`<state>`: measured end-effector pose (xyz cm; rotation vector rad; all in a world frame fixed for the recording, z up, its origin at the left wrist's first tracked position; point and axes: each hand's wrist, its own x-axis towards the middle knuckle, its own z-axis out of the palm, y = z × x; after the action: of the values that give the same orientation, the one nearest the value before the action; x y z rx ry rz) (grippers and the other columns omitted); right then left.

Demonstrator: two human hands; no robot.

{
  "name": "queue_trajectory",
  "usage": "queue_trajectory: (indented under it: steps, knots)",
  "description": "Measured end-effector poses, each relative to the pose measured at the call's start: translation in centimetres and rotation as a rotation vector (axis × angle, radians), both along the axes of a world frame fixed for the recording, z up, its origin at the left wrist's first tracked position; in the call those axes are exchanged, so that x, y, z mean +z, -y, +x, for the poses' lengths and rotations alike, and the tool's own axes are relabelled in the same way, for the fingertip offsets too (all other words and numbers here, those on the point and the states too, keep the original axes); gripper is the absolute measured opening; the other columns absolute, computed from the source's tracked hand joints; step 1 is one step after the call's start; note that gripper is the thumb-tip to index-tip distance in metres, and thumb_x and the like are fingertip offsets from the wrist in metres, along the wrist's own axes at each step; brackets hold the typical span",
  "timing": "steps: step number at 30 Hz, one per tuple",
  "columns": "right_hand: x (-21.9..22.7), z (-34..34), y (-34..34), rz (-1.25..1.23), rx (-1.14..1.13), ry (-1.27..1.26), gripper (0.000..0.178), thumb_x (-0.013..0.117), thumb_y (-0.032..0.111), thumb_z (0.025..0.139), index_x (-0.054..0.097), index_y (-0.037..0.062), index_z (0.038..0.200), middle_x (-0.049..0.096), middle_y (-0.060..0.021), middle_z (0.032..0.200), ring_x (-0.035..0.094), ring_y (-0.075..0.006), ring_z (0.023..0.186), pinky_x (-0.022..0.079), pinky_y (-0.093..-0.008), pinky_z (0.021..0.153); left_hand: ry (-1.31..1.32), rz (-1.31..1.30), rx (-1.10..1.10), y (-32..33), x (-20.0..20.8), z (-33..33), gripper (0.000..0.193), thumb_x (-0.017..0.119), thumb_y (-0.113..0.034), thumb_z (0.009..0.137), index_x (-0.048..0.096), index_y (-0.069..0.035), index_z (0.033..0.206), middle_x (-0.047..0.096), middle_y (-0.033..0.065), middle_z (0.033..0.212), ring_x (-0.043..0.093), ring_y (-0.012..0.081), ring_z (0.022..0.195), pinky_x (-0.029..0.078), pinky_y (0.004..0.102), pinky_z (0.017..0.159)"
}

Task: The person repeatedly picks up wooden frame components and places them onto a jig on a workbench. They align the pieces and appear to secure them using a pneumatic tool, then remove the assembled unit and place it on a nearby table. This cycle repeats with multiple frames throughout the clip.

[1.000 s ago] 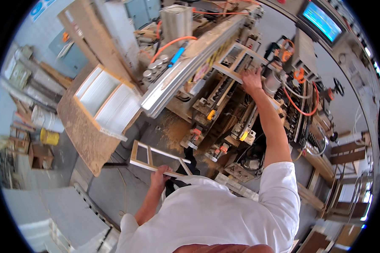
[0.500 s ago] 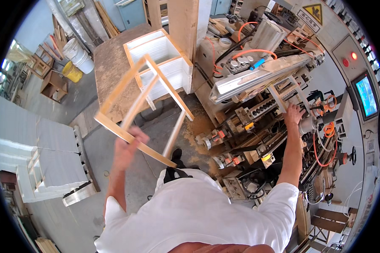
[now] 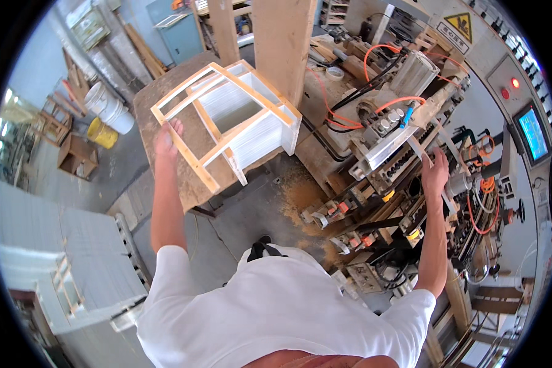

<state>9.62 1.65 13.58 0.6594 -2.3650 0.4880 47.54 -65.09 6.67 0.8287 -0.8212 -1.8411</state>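
Observation:
My left hand (image 3: 167, 140) grips the near bar of a pale wooden frame (image 3: 193, 162) with a crossbar. The frame overlaps the top of a stack of white-sided wooden frames (image 3: 260, 144) on the worktable; whether it rests fully on the stack I cannot tell. Over at the machine on the right, my right hand (image 3: 434, 173) has its fingers curled around a bar of another pale frame (image 3: 417, 148). Much of that second frame is hidden by the hand and machine parts.
The brown worktable (image 3: 150, 101) has a wooden post (image 3: 282, 46) behind it. Orange hoses (image 3: 400, 100), clamps and a metal beam (image 3: 383, 150) crowd the machine. A lit screen (image 3: 532, 134) stands far right. White stacked boards (image 3: 92, 239) fill the left floor, with buckets (image 3: 109, 109) beyond.
My left hand has carried the frame away from my body, from tilted in the air to over the stack. My right hand stays at the machine's frame, and my view has shifted.

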Motion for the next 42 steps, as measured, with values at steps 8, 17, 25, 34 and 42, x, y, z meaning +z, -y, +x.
queue_trajectory:
  steps: [8,17,25,34,42]
  knots:
    - [-2.7,19.1,6.4,-0.47,0.097,0.423,0.028,0.069,0.004,0.086,0.063,-0.0027,0.113,0.064,-0.0137,0.113,0.067,-0.0186,0.084,0.055,-0.0292,0.074,0.548,-0.15,-0.171,9.8,-7.6,-12.4,0.06,0.046,-0.023,0.101,0.024,0.014,0.143,0.044,0.0268,0.141,0.051,0.0366,0.125,0.044,0.0427,0.104]
    - [-13.2,31.5,5.9,-0.731,-0.305,0.806,0.028,0.067,0.01,0.09,0.063,-0.0026,0.115,0.064,-0.0071,0.096,0.062,-0.0134,0.081,0.051,-0.0282,0.074,0.52,-0.457,-0.175,2.2,-5.9,-12.6,0.068,0.051,-0.018,0.096,0.017,0.014,0.146,0.041,0.0292,0.142,0.049,0.0345,0.127,0.038,0.039,0.108]
    - [-11.5,38.8,3.4,-0.707,-0.286,0.705,0.03,0.068,0.006,0.087,0.063,-0.0002,0.116,0.062,-0.0131,0.121,0.067,-0.0226,0.096,0.054,-0.0325,0.08,1.181,-0.81,0.035,9.2,-8.0,-8.6,0.05,0.051,-0.035,0.098,0.05,0.001,0.131,0.059,0.0205,0.127,0.059,0.0319,0.115,0.047,0.0438,0.095]
    - [1.3,53.4,-13.2,-0.111,-0.936,0.091,0.043,0.075,0.011,0.079,0.061,0.0038,0.119,0.059,-0.0143,0.126,0.054,-0.0342,0.118,0.042,-0.0437,0.1,0.3,-0.963,-0.816,-29.7,-7.5,-7.4,0.036,0.054,-0.016,0.097,0.053,0.004,0.126,0.06,0.0145,0.116,0.059,0.0244,0.105,0.048,0.0351,0.094]
    - [3.7,70.0,-18.4,-0.257,-1.508,0.597,0.046,0.074,0.016,0.082,0.058,0.0034,0.123,0.06,-0.0151,0.125,0.054,-0.0336,0.119,0.043,-0.0427,0.099,0.207,-0.553,-1.884,-55.8,-9.2,4.4,0.029,0.06,-0.021,0.097,0.062,-0.001,0.118,0.066,0.0068,0.108,0.062,0.0131,0.095,0.052,0.0281,0.081]
